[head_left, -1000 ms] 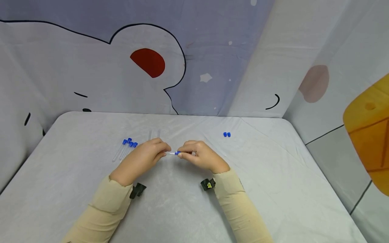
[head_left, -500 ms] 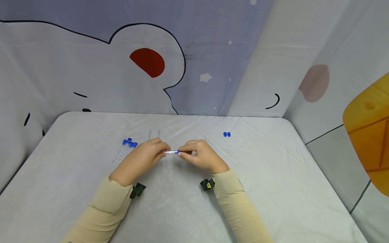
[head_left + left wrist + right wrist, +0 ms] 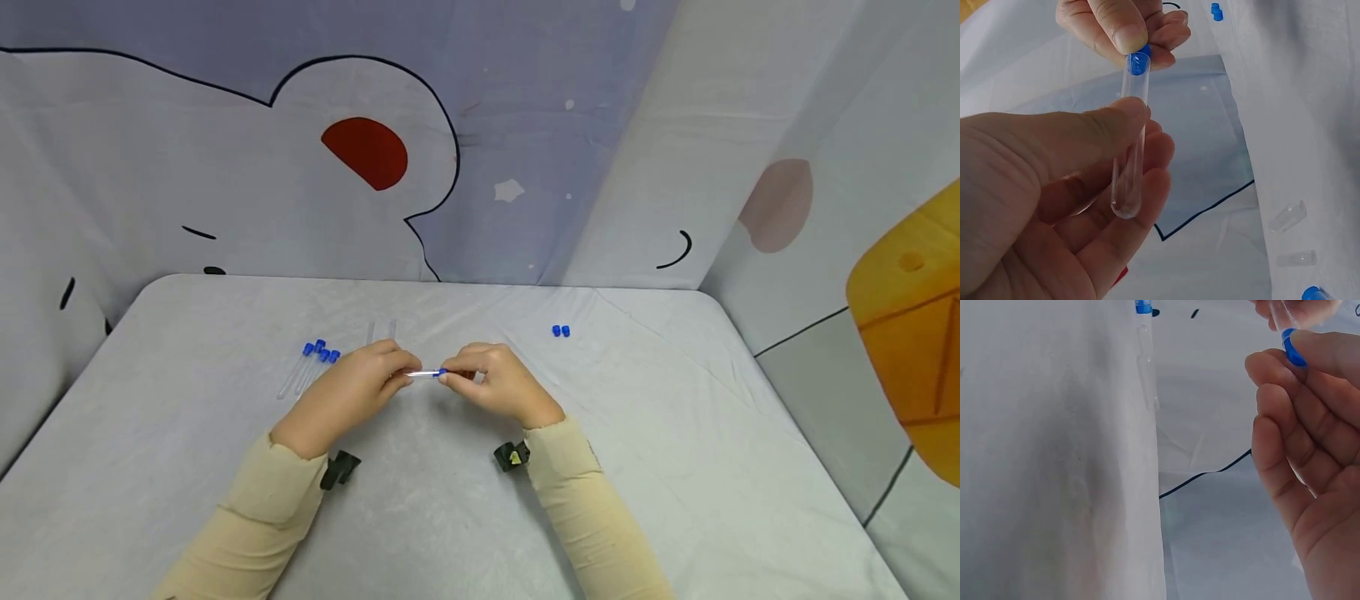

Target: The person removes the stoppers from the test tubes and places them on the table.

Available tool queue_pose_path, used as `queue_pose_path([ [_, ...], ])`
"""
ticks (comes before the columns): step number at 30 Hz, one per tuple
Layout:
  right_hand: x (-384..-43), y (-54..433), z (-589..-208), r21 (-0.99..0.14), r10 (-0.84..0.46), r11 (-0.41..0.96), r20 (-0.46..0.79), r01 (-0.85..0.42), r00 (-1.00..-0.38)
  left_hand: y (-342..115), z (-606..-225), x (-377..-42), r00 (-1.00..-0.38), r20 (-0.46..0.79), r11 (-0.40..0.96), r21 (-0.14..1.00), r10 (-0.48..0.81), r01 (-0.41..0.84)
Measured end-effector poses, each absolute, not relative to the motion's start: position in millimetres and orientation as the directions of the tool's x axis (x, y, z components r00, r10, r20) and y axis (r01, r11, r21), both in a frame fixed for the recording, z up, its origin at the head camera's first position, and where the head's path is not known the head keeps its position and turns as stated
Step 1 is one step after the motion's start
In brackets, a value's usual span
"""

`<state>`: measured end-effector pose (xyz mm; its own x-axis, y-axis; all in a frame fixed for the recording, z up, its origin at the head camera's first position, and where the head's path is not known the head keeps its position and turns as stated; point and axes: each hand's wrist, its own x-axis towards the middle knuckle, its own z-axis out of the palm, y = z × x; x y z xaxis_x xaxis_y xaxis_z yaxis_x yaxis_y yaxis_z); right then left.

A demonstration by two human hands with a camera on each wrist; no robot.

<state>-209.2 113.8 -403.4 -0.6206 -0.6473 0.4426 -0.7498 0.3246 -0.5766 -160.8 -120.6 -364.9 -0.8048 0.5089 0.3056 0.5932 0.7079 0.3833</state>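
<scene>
Centrally, a clear test tube [image 3: 424,374] is held between two hands just above a pale cloth-covered surface [image 3: 427,508]. In the head view its long axis lies nearly level, with the mouth toward 3 o'clock and the rounded end toward 9 o'clock. A blue cap [image 3: 1139,65] sits in the mouth, its lower part visible through the glassy wall. The left hand [image 3: 351,389] clamps the tube's body, thumb in front and fingers bent behind. The right hand [image 3: 504,385] pinches the cap between thumb and forefinger, its other fingers loosely curled. From the tube, four blue-capped tubes [image 3: 324,357] lie at 9 o'clock, two clear tubes [image 3: 392,329] between 10 and 11, and two loose blue caps [image 3: 557,331] between 2 and 3.
</scene>
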Motion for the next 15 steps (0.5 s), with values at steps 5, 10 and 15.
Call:
queue_pose_path([
  [5,-207.3,113.0,-403.4,-0.614,-0.670,0.306,0.404,-0.728,-0.623,-122.1,-364.3,-159.1,-0.807,0.294,0.700,0.401,0.513,0.591],
  [10,-208.2,113.3,-404.0,-0.641,-0.677,0.291,0.386,-0.710,-0.627,-123.3,-363.5,-159.1,-0.805,0.291,0.696,0.405,0.517,0.593],
  [15,-209.6,113.3,-403.4,-0.614,-0.667,0.279,0.428,-0.738,-0.609,-123.3,-362.1,-160.2,-0.797,0.314,0.688,0.402,0.515,0.603],
])
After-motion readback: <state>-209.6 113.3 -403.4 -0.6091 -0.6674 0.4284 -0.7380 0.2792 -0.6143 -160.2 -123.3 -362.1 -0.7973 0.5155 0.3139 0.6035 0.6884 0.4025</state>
